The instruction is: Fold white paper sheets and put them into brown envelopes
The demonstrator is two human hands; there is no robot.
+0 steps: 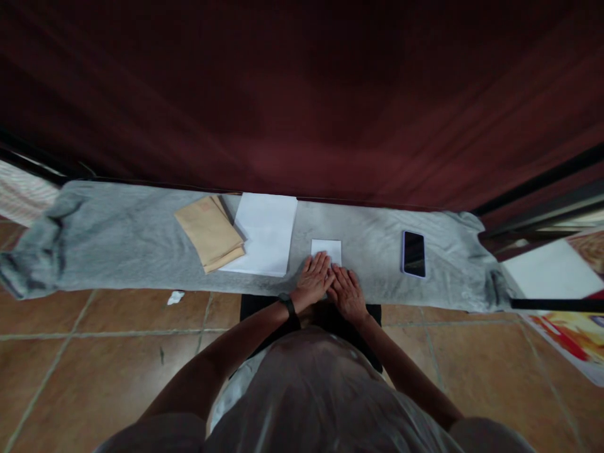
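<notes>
A small white rectangle of folded paper (325, 246) lies on the grey cloth in front of me. My left hand (314, 277), with a dark band on its wrist, rests flat over the paper's lower left part, fingers stretched out. Close beside it, my right hand (346, 290) lies palm down at the paper's lower right corner, its fingers extended and touching the left hand. The paper's lower edge is hidden beneath both hands. Left of them is a stack of larger white sheets (267, 233).
Brown envelopes (207, 233) overlap the left side of the white stack. A phone (414, 254) with a pale case lies to the right. Grey cloth (123, 239) covers the narrow table, against a dark red panel (302, 126). A white scrap (175, 297) is on the tiled floor.
</notes>
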